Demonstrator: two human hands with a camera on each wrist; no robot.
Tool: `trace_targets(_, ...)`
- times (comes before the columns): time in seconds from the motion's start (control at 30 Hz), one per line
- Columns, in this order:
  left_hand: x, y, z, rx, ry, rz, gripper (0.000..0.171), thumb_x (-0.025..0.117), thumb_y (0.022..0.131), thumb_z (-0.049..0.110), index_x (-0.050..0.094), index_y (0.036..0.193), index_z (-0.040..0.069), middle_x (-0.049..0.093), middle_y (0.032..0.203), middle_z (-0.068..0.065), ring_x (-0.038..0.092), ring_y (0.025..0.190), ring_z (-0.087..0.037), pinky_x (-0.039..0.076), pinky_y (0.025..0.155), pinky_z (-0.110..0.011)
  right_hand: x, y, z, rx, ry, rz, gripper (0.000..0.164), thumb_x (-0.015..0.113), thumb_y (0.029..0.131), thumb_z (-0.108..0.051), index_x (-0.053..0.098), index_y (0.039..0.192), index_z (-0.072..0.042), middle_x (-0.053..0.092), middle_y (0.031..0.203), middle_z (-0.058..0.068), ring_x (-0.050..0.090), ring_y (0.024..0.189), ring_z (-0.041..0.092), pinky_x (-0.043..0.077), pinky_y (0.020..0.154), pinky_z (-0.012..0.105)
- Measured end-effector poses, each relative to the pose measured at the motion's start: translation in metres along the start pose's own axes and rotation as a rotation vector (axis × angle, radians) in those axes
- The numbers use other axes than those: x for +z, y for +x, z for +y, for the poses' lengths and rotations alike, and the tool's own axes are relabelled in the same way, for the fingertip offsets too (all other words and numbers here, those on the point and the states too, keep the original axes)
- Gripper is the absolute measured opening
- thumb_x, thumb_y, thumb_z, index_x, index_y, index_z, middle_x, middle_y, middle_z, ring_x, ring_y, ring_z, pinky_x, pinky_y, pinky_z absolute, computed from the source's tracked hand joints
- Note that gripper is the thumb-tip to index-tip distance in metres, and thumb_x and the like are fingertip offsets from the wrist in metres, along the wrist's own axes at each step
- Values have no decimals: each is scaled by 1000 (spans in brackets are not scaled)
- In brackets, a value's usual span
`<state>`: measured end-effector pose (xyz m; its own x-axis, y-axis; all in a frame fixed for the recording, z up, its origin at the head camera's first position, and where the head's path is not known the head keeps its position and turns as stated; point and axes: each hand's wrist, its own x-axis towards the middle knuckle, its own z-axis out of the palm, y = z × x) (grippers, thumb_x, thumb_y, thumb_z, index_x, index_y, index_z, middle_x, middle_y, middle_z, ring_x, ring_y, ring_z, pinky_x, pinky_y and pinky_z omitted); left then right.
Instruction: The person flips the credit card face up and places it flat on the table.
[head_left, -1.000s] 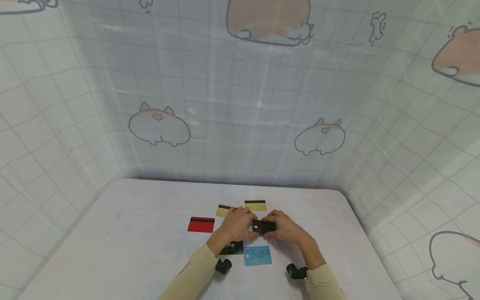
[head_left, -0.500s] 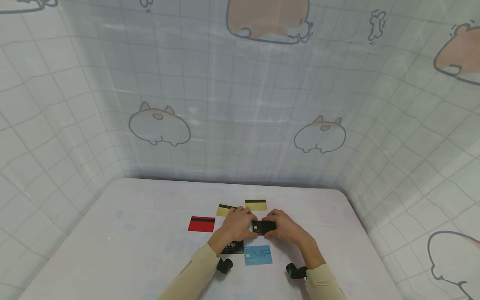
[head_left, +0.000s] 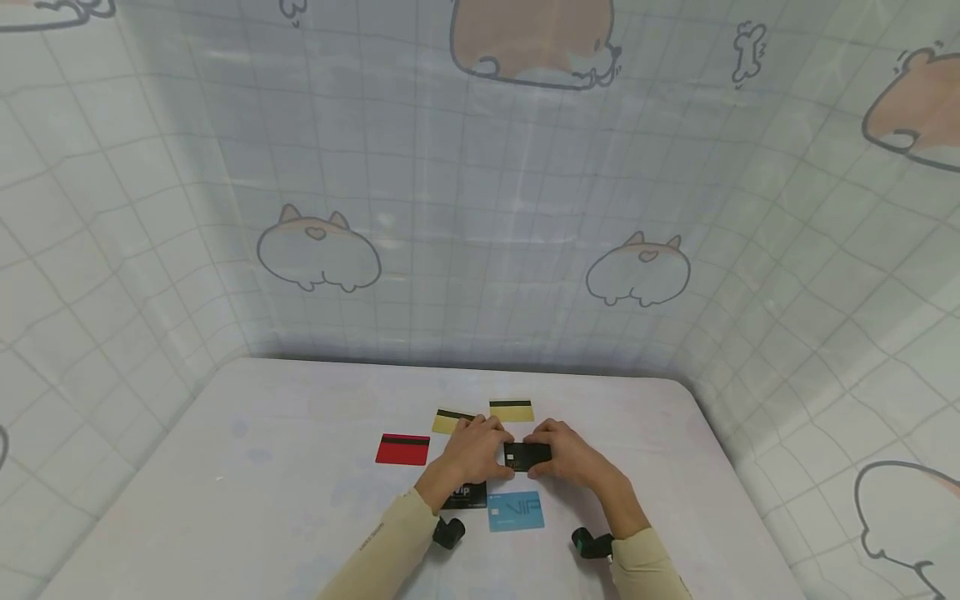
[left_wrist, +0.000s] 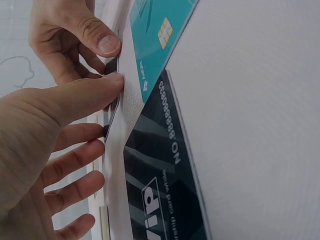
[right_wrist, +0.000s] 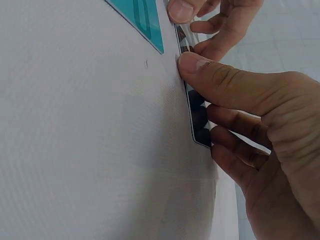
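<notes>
A black bank card with a chip (head_left: 527, 456) is between both hands on the white table. My left hand (head_left: 471, 450) pinches its left end, thumb on the near edge and a fingertip on the far edge. The right hand (head_left: 573, 456) grips the other end, covering its right edge; in the right wrist view several fingertips meet the far side of this black card (right_wrist: 199, 117). Just nearer to me lie a black "vip" card (head_left: 467, 496), partly behind the left wrist, and a light blue VIP card (head_left: 516, 512).
A red striped card (head_left: 402, 451) lies left of the hands. Two yellow cards lie beyond them: one yellow card (head_left: 446, 422) partly behind the left hand, another yellow card (head_left: 512, 412) farther right. Patterned curtain walls (head_left: 480, 317) enclose the table (head_left: 262, 500) at back and sides.
The black chip card lies a little flatter than a second ago. Both hands stay in nearly the same place, and the other cards have not moved.
</notes>
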<state>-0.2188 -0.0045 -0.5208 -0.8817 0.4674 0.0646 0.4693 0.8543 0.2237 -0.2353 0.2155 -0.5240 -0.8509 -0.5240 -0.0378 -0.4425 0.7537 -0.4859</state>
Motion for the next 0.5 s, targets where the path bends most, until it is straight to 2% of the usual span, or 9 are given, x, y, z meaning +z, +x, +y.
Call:
trace_targets(0.33,0,0,-1,0,-9,-6,56,81,79,55,72,125,25,61,117,5,53,105,-18,43,95,-50,0,0,1,-5,-2,-4,53,87,79,-33,71,125,-13,59,119,1,54,108,19,50,94,44)
trace_targets(0.5,-5,1,-3,18,-18,12,56,76,82,58,70,128,26,62,120,4,55,109,-19,44,97,-52,-3,0,0,-22,-2,18,56,79,86,-40,66,132,-11,61,121,2,56,111,20,50,95,44)
